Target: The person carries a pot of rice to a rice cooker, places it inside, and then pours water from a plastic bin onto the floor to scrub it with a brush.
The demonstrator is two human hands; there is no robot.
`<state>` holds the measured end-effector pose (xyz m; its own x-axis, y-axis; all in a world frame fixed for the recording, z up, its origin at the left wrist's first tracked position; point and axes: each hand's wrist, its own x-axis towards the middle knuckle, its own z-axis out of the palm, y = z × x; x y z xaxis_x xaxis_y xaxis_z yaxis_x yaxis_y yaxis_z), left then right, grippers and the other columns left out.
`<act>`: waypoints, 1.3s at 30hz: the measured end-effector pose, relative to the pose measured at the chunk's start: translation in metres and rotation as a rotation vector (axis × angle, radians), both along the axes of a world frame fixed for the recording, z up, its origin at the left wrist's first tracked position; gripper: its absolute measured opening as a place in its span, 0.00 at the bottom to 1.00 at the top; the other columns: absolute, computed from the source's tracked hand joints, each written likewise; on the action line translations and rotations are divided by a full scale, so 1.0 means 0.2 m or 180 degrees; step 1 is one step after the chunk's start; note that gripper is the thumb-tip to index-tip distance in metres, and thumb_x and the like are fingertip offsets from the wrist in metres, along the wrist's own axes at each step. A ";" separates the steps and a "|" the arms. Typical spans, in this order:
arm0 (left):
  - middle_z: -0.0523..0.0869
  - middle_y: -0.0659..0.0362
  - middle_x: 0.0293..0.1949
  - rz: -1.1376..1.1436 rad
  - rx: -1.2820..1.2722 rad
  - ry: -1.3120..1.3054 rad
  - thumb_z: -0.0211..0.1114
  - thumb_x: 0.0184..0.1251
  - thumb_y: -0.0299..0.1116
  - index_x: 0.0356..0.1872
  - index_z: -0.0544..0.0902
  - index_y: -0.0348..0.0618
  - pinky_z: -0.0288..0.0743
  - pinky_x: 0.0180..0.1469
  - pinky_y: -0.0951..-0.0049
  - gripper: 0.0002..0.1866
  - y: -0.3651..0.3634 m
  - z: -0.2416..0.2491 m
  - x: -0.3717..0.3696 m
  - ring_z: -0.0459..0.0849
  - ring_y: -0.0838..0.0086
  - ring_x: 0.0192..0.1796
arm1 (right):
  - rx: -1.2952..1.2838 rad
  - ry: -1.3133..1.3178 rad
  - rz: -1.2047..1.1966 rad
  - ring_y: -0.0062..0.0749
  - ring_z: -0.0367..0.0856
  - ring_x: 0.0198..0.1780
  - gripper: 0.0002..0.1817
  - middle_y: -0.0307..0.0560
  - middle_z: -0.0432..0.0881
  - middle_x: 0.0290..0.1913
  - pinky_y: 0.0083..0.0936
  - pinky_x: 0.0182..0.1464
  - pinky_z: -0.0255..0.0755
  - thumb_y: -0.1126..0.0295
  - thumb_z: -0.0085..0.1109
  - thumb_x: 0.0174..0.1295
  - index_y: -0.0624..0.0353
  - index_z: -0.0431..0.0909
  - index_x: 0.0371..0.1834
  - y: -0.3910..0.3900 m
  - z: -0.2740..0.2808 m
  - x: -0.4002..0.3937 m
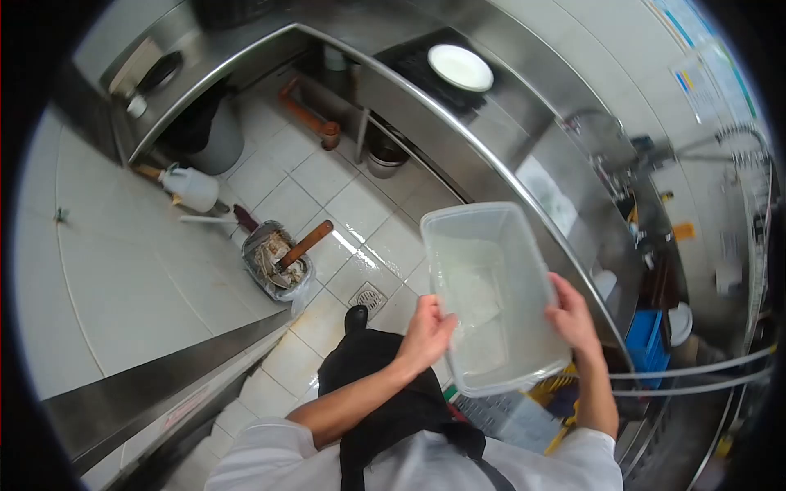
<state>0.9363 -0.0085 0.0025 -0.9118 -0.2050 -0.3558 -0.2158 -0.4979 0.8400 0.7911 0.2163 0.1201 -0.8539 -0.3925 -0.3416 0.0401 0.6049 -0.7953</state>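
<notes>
L hand: on my feed, L hand (427, 335) grips the tub (491, 299) at its L rim, thumb bent inward.
R hand: I see R hand (573, 315) gripping the R rim, thumb over the edge.
Tub: translucent plastic, held by both hands in front of the apron (360, 360), tilted w/ open top twd my cam; above flr, nr desk edge.
Desk: steel desk (512, 135), plates (460, 67) on it, well apart fr tub.
Bin: lined bin (255, 278) on flr, scraps (268, 255) + wood handle (309, 242) in it.
Drain: round-holed drain (369, 299) in tiled flr (319, 180), btwn bin & tub.
Crate: blue crate (644, 340), R of R hand.
</notes>
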 end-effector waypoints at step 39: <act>0.83 0.33 0.39 -0.2700 -0.3495 -0.0840 0.53 0.60 0.26 0.63 0.70 0.34 0.77 0.52 0.50 0.27 0.99 -2.22 -0.45 0.83 0.39 0.45 | 0.1603 -0.0677 -0.1929 0.55 0.80 0.55 0.38 0.68 0.81 0.51 0.35 0.61 0.71 0.70 0.50 0.49 0.53 0.65 0.71 1.07 -2.56 0.53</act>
